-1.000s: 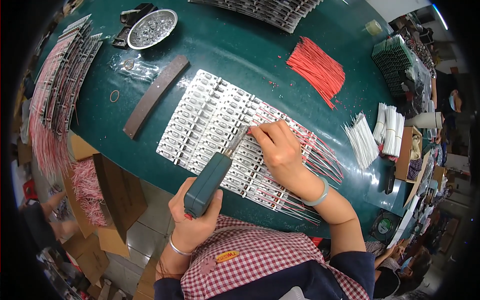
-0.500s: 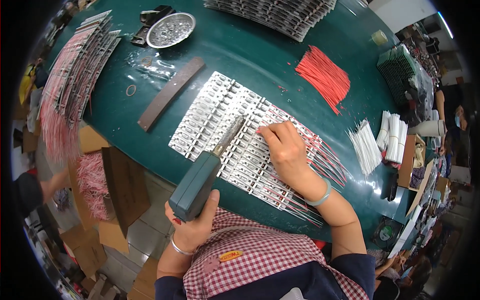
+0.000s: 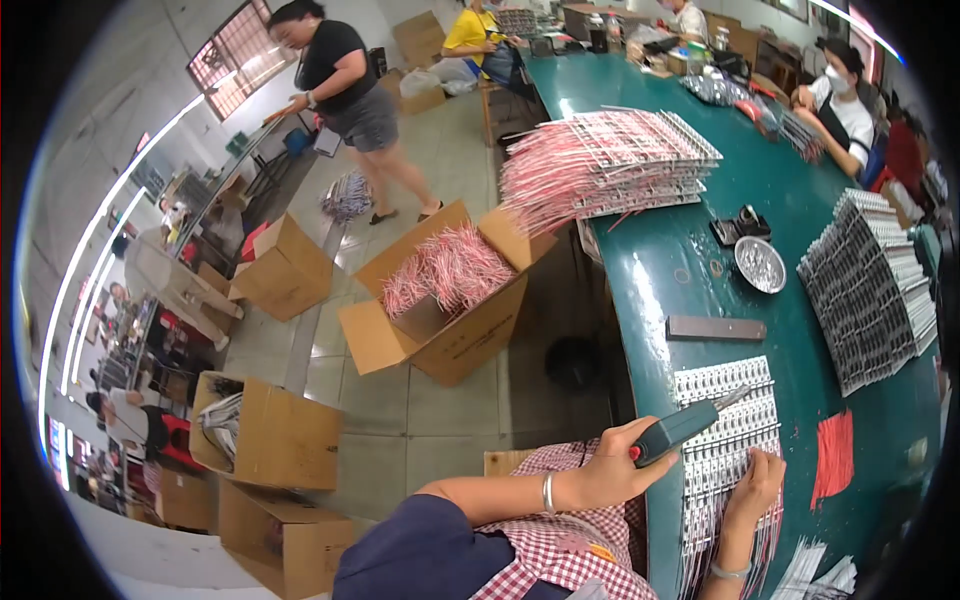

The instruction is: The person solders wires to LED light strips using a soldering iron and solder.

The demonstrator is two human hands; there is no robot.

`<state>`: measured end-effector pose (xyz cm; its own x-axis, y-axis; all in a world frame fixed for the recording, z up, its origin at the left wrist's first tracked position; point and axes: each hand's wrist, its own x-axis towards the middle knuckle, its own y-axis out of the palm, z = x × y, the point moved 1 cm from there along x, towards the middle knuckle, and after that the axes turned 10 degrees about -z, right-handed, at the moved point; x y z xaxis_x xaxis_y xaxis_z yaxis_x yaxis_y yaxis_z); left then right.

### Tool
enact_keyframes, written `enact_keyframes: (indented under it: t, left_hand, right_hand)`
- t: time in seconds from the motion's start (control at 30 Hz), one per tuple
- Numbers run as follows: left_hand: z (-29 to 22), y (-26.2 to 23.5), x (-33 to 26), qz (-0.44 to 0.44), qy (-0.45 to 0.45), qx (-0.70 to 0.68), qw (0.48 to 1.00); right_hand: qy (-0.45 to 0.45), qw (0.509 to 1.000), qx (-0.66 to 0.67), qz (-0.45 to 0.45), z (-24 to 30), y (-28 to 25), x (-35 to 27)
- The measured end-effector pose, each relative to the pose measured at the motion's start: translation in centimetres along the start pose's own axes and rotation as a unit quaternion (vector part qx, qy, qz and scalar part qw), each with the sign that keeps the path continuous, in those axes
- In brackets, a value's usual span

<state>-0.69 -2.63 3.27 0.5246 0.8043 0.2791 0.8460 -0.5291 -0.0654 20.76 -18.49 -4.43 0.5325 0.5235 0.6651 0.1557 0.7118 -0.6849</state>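
Left hand (image 3: 612,472) gripping a dark electric screwdriver (image 3: 683,428) over white strip boards (image 3: 725,440), right hand (image 3: 756,487) fingers spread flat on them, green table (image 3: 660,270) beneath.

Left hand (image 3: 612,468) fist-closed, forearm reaching in from the left, silver bangle at the wrist. Right hand (image 3: 755,487) lies flat, fingers spread, to its right.

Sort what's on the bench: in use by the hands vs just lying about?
In use: left hand gripping the dark handheld tool; right hand on the white strip panels.

Lying about: metal bowl, dark flat bar, red wire bundle, open cardboard box.
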Motion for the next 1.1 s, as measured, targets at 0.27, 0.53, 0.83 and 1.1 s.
enact_keyframes:
  t: [0.27,0.53,0.83,1.1]
  left_hand:
    - [0.1,-2.4,-0.7,-0.044,0.014,-0.026,0.999]
    - [1.2,-3.2,-1.5,-0.039,-0.038,-0.027,0.998]
    - [1.1,-3.3,-1.2,-0.086,-0.021,-0.084,0.993]
    - [0.8,-4.3,-1.1,-0.081,-0.090,-0.079,0.989]
  right_hand:
    - [-0.017,0.999,-0.010,-0.029,-1.4,1.6,0.6]
    - [-0.009,0.998,-0.008,-0.054,-1.2,1.0,0.7]
    - [-0.035,0.989,0.070,-0.129,-0.5,-3.1,2.7]
    - [0.227,0.796,0.553,-0.090,10.0,-11.5,13.1]
